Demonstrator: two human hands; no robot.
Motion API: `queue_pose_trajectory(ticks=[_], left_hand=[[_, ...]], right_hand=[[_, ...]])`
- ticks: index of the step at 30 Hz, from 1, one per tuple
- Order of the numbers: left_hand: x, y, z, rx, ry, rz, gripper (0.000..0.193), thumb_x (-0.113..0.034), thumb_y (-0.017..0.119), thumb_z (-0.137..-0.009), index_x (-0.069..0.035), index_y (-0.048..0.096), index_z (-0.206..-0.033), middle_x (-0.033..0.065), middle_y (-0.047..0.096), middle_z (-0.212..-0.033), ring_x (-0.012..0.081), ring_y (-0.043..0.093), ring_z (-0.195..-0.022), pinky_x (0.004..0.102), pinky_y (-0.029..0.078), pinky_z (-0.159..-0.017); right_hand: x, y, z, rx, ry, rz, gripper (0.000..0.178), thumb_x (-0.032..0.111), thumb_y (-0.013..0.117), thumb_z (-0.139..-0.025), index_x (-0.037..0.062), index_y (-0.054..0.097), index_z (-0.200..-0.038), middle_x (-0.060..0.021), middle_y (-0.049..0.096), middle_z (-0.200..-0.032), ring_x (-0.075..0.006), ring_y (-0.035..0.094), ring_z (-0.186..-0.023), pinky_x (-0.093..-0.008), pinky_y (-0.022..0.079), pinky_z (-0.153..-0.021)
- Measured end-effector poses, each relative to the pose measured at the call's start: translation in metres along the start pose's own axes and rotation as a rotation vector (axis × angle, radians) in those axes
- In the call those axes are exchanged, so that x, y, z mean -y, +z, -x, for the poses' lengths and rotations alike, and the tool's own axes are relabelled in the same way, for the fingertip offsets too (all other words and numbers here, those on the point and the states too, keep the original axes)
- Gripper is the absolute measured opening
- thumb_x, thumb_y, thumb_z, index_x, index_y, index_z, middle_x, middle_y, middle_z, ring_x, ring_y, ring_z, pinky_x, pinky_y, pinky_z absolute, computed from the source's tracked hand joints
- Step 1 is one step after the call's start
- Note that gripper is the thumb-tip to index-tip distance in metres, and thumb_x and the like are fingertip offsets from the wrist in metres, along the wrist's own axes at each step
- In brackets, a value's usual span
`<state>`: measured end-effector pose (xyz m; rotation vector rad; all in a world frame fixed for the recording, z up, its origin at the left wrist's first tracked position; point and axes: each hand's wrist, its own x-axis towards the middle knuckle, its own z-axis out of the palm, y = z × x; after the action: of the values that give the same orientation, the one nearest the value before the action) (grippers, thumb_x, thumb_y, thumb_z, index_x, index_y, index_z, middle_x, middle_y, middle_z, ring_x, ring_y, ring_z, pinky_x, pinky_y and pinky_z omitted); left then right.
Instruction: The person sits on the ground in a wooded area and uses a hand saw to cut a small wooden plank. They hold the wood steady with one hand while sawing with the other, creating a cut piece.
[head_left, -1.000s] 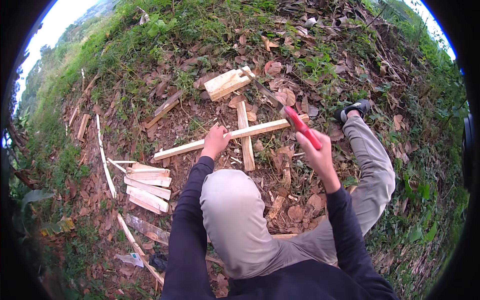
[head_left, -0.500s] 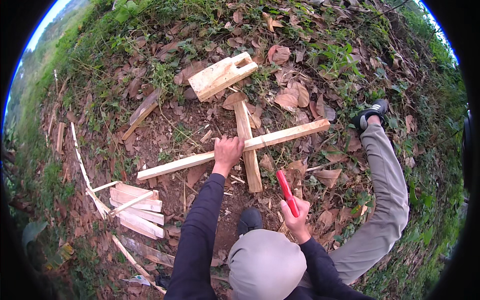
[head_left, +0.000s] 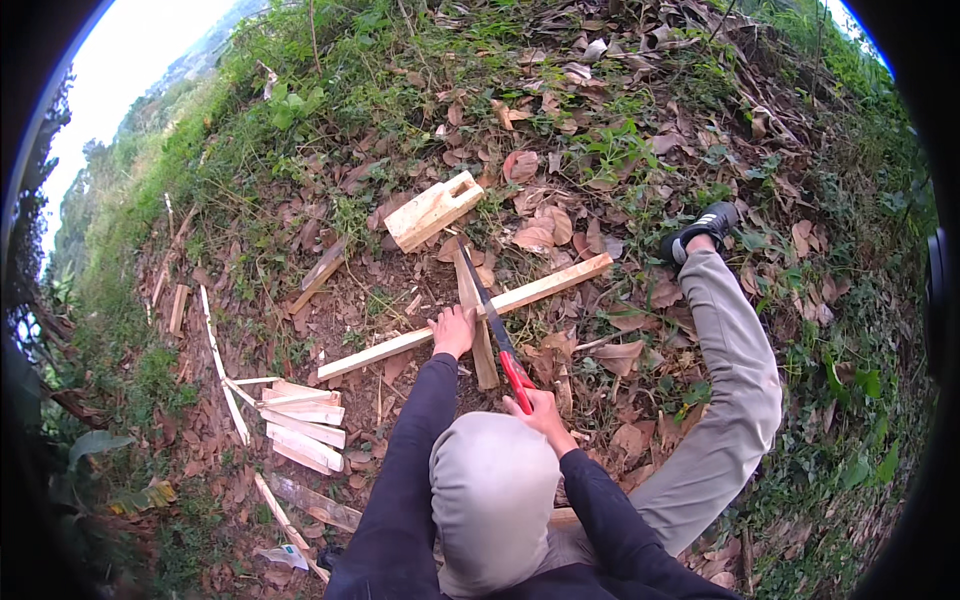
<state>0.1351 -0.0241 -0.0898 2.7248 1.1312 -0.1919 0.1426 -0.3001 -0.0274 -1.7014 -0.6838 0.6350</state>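
Note:
A long pale wooden strip (head_left: 555, 284) lies crosswise over a shorter wooden piece (head_left: 484, 362) on the leafy ground. My left hand (head_left: 453, 332) is closed round the strip, just left of where the two cross. In my right hand (head_left: 540, 415) is the red handle of a hand saw (head_left: 498, 333). The saw's dark blade lies across the strip, close to my left fingers, with its tip pointing away from me. Beyond the crossing sits a thick wooden block (head_left: 430, 215) with a notch cut in one end.
A pile of short wooden pieces (head_left: 305, 435) lies at the left, beside thin sticks (head_left: 213, 335). A darker board (head_left: 320, 272) rests farther off. My bent knee (head_left: 490, 490) is near the front, and my other leg (head_left: 735, 340) stretches out to the right. Dry leaves and weeds surround everything.
The saw has moved forward and its blade now lies across the strip. My right hand followed it, away from me and leftward. My left hand keeps its hold; the whole view has shifted.

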Motion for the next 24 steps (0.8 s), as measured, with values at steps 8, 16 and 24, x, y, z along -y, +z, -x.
queue_pose_trajectory(ticks=[8,16,24], left_hand=[[0.003,-0.022,-0.025,0.144,-0.014,0.01,0.044,-0.038,0.043,-0.102,-0.003,0.059,-0.123,0.021,0.06,-0.13,0.0394,0.053,-0.127,0.0585,0.041,-0.103],[0.005,0.016,-0.03,-0.186,0.086,0.295,0.04,-0.039,0.05,-0.099,-0.003,0.063,-0.087,0.0199,0.069,-0.085,0.0433,0.067,-0.081,0.054,0.051,-0.073],[0.044,0.017,-0.023,-0.228,0.285,0.146,0.057,-0.061,0.055,-0.094,-0.005,0.063,-0.083,0.0143,0.067,-0.075,0.0346,0.069,-0.071,0.0465,0.053,-0.06]], right_hand=[[-0.029,-0.026,-0.021,-0.068,0.21,-0.188,0.037,0.021,0.071,-0.084,0.0035,0.046,-0.063,0.0007,0.041,-0.054,-0.01,0.038,-0.052,-0.0351,0.032,-0.05],[0.001,-0.011,-0.004,-0.123,0.169,-0.062,0.031,0.011,0.069,-0.084,0.0032,0.048,-0.063,-0.0007,0.042,-0.053,-0.0089,0.039,-0.049,-0.0318,0.032,-0.048],[0.019,-0.002,-0.011,-0.166,0.148,-0.026,0.028,0.007,0.069,-0.083,0.0031,0.05,-0.062,-0.0029,0.042,-0.051,-0.0115,0.041,-0.045,-0.0317,0.033,-0.046]])
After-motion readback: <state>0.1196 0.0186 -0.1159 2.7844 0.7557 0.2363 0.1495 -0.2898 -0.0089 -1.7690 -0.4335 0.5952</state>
